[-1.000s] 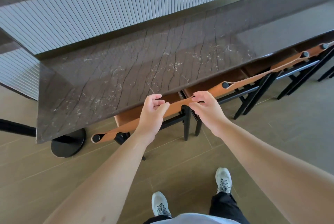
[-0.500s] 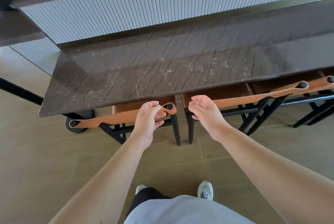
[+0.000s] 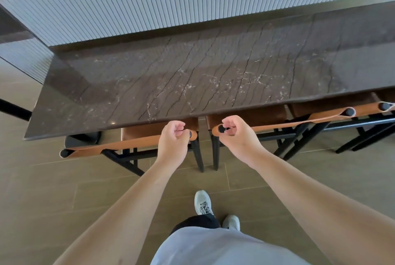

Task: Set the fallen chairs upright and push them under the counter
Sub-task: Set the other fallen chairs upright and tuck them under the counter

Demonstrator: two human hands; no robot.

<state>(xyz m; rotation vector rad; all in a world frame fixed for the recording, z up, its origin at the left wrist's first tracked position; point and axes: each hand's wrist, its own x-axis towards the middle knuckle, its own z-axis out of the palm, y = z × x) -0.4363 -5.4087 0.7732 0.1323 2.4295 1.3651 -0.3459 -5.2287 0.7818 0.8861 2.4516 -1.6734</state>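
Now, both chairs stand upright, seats tucked under the worktop (image 3: 192,76). Your left hand (image 3: 173,140) grips the left chair's backrest (image 3: 128,143), your right hand (image 3: 237,134) the right chair's backrest (image 3: 277,124). Push further and knuckles could jam against that stone edge.
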